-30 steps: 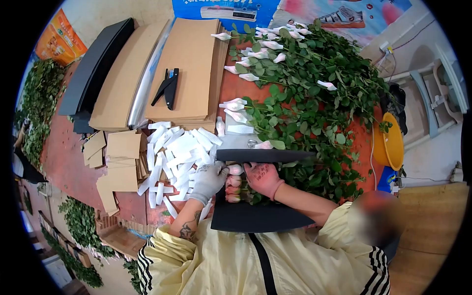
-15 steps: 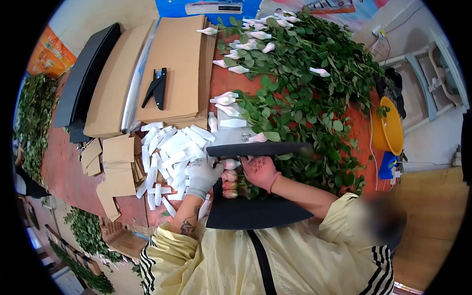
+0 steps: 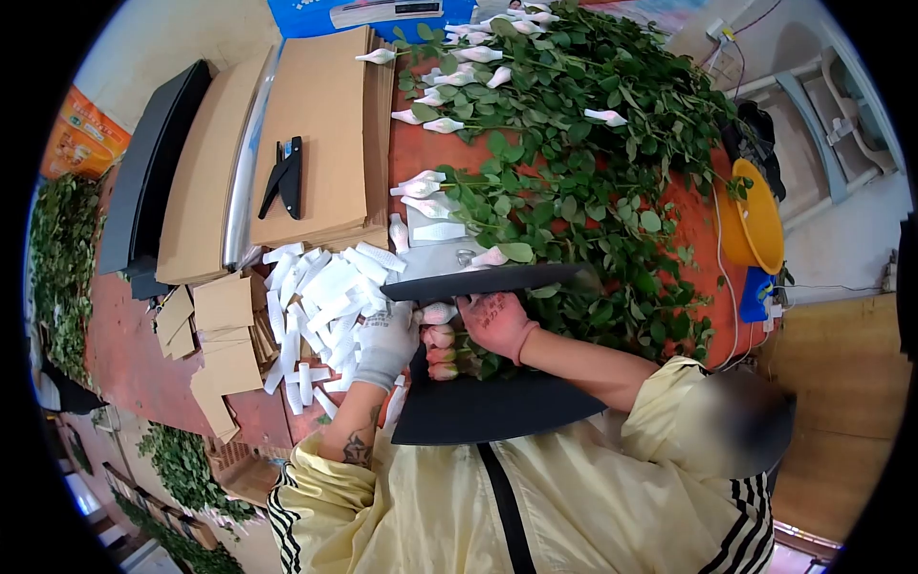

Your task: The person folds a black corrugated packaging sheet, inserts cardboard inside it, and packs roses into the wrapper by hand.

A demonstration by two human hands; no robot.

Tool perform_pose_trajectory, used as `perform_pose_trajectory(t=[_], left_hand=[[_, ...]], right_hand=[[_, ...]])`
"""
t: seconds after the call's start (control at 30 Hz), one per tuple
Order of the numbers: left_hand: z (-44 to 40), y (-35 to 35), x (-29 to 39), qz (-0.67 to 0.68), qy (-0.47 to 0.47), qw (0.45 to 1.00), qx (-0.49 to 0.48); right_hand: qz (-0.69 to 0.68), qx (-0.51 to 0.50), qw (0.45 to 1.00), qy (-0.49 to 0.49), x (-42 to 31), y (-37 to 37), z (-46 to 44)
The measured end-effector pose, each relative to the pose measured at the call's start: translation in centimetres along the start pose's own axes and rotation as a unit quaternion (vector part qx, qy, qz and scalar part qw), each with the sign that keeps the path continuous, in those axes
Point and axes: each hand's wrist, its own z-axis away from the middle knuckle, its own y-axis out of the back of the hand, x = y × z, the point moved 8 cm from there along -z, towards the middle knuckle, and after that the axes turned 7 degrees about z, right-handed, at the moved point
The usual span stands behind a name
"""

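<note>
Black wrapping sheet lies against my body, its far flap standing up beyond my hands. Several pink roses rest in a column on it, and a rose in a white sleeve lies at their far end, between my hands. My left hand, in a grey-white glove, is at the left of that sleeved rose with its fingers curled; its fingertips are partly hidden. My right hand, in a pink-stained glove, is closed at the flap's lower edge, by the rose stems; what its fingers pinch is hidden.
White sleeves are heaped left of the sheet. Beyond lie a cardboard stack with a black stapler, and sleeved roses with leafy stems. A yellow basin stands at the right, cardboard pieces at the left.
The view has shifted, so the table's items appear further left. Both hands stay by the sleeved rose, and the black flap leans a little more over it.
</note>
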Motion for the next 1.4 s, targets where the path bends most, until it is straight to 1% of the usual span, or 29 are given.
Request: perform_pose_trajectory(t=[0.07,0.1,0.13,0.17,0.2,0.27,0.3,0.37,0.47,0.5,0.6,0.63,0.67,0.73,0.77,0.83,0.9,1.0,1.07,1.1,1.13,1.17,1.2,1.23,1.27,1.3,1.33,1.37,1.4], left_hand=[[0.2,0.2,-0.1,-0.009,0.008,1.000,-0.004],[0.3,0.4,-0.2,-0.016,0.014,1.000,-0.004],[0.4,0.7,-0.2,-0.018,0.011,1.000,-0.008],[0.5,1.6,0.0,-0.054,-0.012,0.998,0.014],[0.6,2.2,0.1,-0.089,-0.037,0.995,0.035],[0.9,2.2,-0.6,-0.098,-0.045,0.993,0.038],[0.8,2.1,-0.9,-0.094,-0.026,0.995,0.031],[0.6,2.2,-1.3,-0.068,0.005,0.997,0.023],[0.7,2.1,-1.1,-0.047,0.001,0.999,-0.005],[0.6,2.2,-1.3,-0.030,0.021,0.999,-0.016],[0.9,2.6,0.1,-0.040,0.000,0.998,-0.047],[1.1,2.6,1.0,-0.020,0.014,0.996,-0.087],[1.0,2.5,0.5,-0.021,0.015,0.996,-0.086],[0.9,1.7,-0.3,0.011,-0.017,0.996,-0.082],[0.8,1.4,-1.0,0.011,-0.017,0.996,-0.081],[0.8,2.0,-1.0,-0.024,-0.054,0.997,-0.042],[0.7,2.3,-1.0,-0.023,-0.064,0.997,-0.043],[1.0,2.5,-2.3,0.006,-0.080,0.996,-0.046],[1.3,4.2,-2.9,-0.088,-0.111,0.990,0.025],[1.3,5.6,-4.5,-0.095,-0.067,0.993,0.033],[1.5,7.7,-5.9,-0.101,-0.021,0.994,0.043],[2.0,9.2,-7.4,-0.080,0.076,0.994,-0.017],[3.0,11.2,-6.4,-0.127,0.105,0.986,0.020],[3.6,12.4,-5.1,-0.127,0.081,0.988,0.032],[4.1,13.3,-4.0,-0.127,0.057,0.989,0.045],[4.1,13.0,-2.9,-0.112,0.046,0.993,0.014],[4.2,11.8,-0.4,-0.042,0.073,0.995,-0.045],[4.4,8.8,3.4,-0.004,-0.084,0.994,-0.073],[5.3,5.9,7.1,0.036,-0.236,0.965,-0.109]], right_hand=[[-0.145,0.022,0.988,-0.051,0.7,-0.8,0.0],[-0.146,0.022,0.987,-0.055,0.8,-0.3,-0.1],[-0.100,-0.064,0.992,-0.031,0.5,-0.3,-0.2],[-0.053,-0.149,0.987,-0.008,0.2,-0.6,-0.1],[-0.055,-0.149,0.987,-0.016,0.3,0.1,-0.3],[-0.038,-0.171,0.984,0.015,-0.2,0.5,-0.3],[-0.041,-0.170,0.985,0.008,0.0,0.2,-0.1],[-0.032,-0.006,0.999,0.029,-0.2,1.9,-0.2],[-0.035,0.015,0.999,0.033,-0.1,2.1,0.1],[-0.037,0.017,0.999,0.027,-0.1,2.1,0.2],[-0.069,0.002,0.998,0.005,0.2,2.0,-0.4],[-0.051,0.008,0.999,0.011,0.1,2.4,-0.3],[-0.032,0.014,0.999,0.019,-0.1,2.7,-0.2],[-0.035,0.019,0.999,0.019,-0.1,2.6,-0.1],[-0.036,0.024,0.999,0.017,0.0,2.5,-0.1],[-0.033,0.024,0.999,0.015,-0.1,2.4,0.0],[-0.027,0.025,0.999,0.004,0.2,2.7,0.1],[-0.057,0.003,0.998,0.001,0.4,3.0,0.2],[-0.074,-0.043,0.996,0.028,0.1,2.9,0.3],[-0.079,-0.015,0.997,0.017,0.3,3.5,0.4],[-0.079,-0.014,0.997,0.014,0.3,3.2,0.4],[-0.081,0.016,0.997,0.007,0.3,2.8,0.4],[-0.084,0.046,0.995,0.004,0.1,2.1,0.3],[-0.086,0.050,0.995,0.008,-0.7,-0.8,0.1],[-0.338,0.105,0.934,-0.057,0.0,-4.4,0.1],[-0.456,0.121,0.877,-0.087,0.6,-4.2,-0.1],[-0.566,0.146,0.804,-0.111,1.6,-1.5,-0.7],[-0.311,-0.029,0.949,-0.035,-0.4,0.3,-1.1],[-0.011,-0.187,0.982,0.038,-0.7,1.4,-0.9]])
